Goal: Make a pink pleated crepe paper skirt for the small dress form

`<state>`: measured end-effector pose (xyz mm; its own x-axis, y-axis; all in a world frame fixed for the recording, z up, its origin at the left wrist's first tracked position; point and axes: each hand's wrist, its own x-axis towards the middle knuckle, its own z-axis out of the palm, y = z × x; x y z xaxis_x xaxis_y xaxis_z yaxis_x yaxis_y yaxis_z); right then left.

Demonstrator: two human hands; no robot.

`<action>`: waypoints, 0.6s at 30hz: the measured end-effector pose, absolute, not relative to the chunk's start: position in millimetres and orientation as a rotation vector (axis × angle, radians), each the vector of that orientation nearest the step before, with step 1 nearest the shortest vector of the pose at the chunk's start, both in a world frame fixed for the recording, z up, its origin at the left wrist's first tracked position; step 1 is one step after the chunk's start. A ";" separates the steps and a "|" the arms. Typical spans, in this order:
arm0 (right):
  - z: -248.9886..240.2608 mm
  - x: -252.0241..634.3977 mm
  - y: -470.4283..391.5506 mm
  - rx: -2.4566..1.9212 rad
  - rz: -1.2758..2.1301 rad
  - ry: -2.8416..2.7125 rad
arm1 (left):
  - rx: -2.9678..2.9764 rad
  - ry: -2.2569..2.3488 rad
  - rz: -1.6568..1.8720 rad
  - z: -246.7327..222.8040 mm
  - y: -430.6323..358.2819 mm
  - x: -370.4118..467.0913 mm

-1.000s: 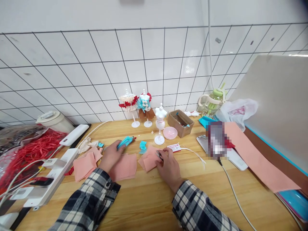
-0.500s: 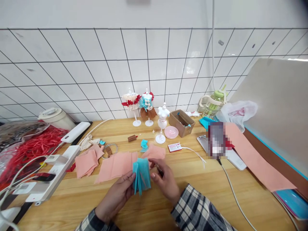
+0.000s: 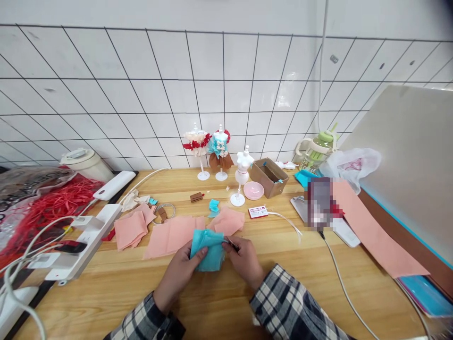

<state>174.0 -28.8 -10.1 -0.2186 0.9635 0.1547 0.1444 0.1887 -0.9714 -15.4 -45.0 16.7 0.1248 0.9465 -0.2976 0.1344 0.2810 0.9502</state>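
Several folded layers of turquoise crepe paper are pinched in my left hand, with the thumb lying across the front. My right hand closes around a small dark metal tool that looks like scissors, mostly hidden by the fingers. The tool's tip and my right fingertips are at the upper right edge of the turquoise paper. Just behind my hands lie a pink crepe paper strip and another pink piece. A turquoise scrap rests beyond them.
Behind stand a bare white mannequin and two dressed ones. A pink dish and a cardboard box are beside them. At left are pink squares and a power strip; at right, a phone cable and long pink paper.
The turquoise paper has turned from a fanned, edge-on pose to a flatter face toward me. My right hand has come up to its right edge. The view has shifted slightly.
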 end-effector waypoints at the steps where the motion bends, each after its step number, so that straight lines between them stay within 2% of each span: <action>1: -11.3 175.8 -27.6 -1.102 1.134 -1.540 | 1.130 1.306 0.860 18.8 -44.4 -17.1; 6: -16.0 182.1 -21.8 -1.167 1.133 -1.433 | 1.088 1.449 1.079 24.7 -40.9 -28.9; 9: -17.0 184.8 -18.2 -1.214 1.167 -1.333 | 0.899 1.375 1.235 27.6 -39.4 -38.5; 13: -18.2 191.7 -10.3 -1.264 1.224 -1.165 | 0.690 1.386 1.305 33.9 -38.3 -61.2; 18: -19.4 201.6 -2.5 -1.307 1.210 -1.060 | 0.784 1.592 1.335 35.6 -37.3 -100.1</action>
